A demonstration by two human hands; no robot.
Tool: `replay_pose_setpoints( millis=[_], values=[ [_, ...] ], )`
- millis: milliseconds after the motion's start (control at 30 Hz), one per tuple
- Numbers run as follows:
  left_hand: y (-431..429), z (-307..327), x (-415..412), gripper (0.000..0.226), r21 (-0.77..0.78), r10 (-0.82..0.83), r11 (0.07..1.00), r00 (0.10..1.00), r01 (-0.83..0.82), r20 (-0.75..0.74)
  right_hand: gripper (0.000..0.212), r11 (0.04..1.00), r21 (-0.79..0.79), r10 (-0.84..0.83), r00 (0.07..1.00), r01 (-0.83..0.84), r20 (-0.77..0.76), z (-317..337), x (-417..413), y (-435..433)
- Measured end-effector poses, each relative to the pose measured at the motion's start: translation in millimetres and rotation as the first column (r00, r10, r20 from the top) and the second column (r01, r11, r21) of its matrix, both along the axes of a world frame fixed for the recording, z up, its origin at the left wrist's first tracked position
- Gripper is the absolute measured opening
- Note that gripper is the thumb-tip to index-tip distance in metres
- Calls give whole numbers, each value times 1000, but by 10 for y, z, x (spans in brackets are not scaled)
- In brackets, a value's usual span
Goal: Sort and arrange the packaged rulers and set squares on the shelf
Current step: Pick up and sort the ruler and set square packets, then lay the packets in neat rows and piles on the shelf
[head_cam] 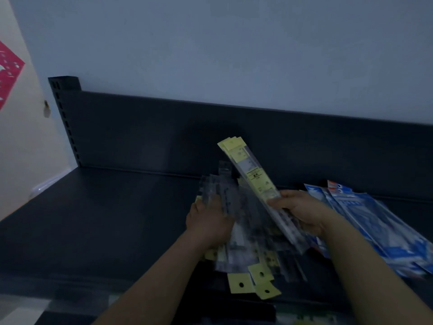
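The right hand [302, 214] is clamped on a bundle of yellow-headed rulers [253, 174], thumb on top, and the bundle tilts up and away from it toward the back panel [164, 137]. Just to its left, close but not touching, the left hand [209, 221] seems to grip some clear packets [222, 191], though blur there hides the fingers. Beneath and between both hands lies a loose pile [253, 261] of more packaged rulers on the dark shelf [105, 219], its yellow tabs nearest the person. Beyond the right hand, on its outer side, blue packets [375, 221] lie fanned on the shelf.
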State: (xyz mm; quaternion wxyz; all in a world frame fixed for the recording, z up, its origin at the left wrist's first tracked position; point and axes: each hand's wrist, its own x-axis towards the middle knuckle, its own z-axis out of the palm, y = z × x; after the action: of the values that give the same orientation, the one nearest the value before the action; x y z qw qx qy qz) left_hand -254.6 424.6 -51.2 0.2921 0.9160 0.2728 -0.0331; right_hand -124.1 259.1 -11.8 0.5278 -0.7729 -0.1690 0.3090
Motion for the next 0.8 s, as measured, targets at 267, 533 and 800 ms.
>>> replay_pose_setpoints(
  millis=[267,533,800],
  values=[
    [-105,-57,27,67,-108,-10,994,979,33,204,18,1000,0,19,1000,-19,25,-33,-24,-171],
    [483,315,-552,106,352,-60,916,801,-193,595,7,908,-378,398,658,-183,639,273,-415,177],
    [1322,574,-1145,33,460,-65,887,972,-47,226,16,883,-415,469,368,-220,803,187,-1035,1246]
  ],
)
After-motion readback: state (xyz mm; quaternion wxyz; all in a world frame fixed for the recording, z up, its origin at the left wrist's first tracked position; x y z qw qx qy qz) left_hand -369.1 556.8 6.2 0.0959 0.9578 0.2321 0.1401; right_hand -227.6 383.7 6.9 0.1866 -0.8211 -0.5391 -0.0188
